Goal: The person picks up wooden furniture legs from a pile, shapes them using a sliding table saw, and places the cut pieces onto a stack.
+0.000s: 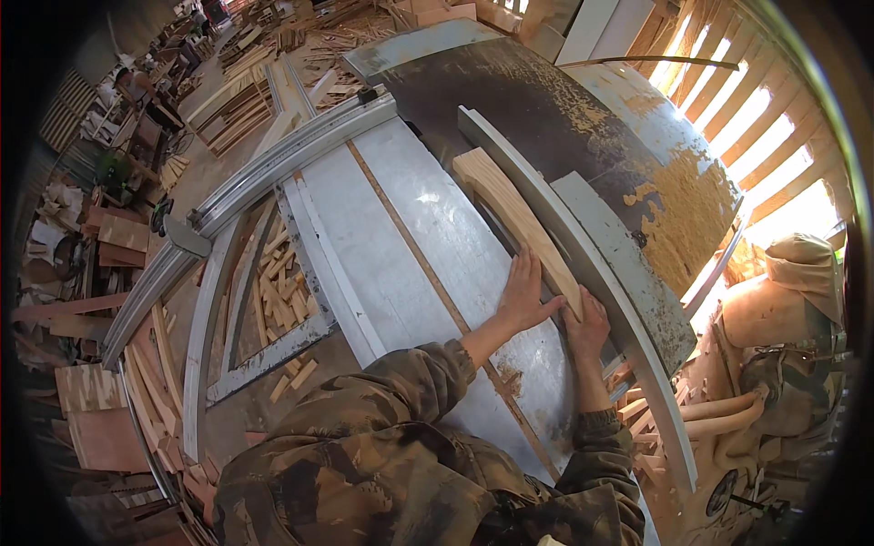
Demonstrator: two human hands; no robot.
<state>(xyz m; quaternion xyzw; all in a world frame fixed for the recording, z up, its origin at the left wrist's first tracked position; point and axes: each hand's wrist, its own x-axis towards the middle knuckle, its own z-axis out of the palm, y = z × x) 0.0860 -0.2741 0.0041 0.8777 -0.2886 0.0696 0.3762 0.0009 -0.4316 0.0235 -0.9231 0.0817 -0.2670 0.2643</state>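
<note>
A long pale wooden board [510, 214] lies on edge on the grey metal saw table [410, 246], pressed against the grey fence [583, 264] on its right side. My left hand [525, 296] lies flat, fingers spread, against the near part of the board. My right hand [585, 329] grips the board's near end from behind, beside the fence. Both sleeves are camouflage cloth.
A dark rusty guard cover [583, 118] rises behind the fence. Offcuts [278, 296] lie under the table's left frame. Stacked boards [232, 109] and scrap fill the floor at left and back. Curved wooden pieces [728, 419] pile up at right.
</note>
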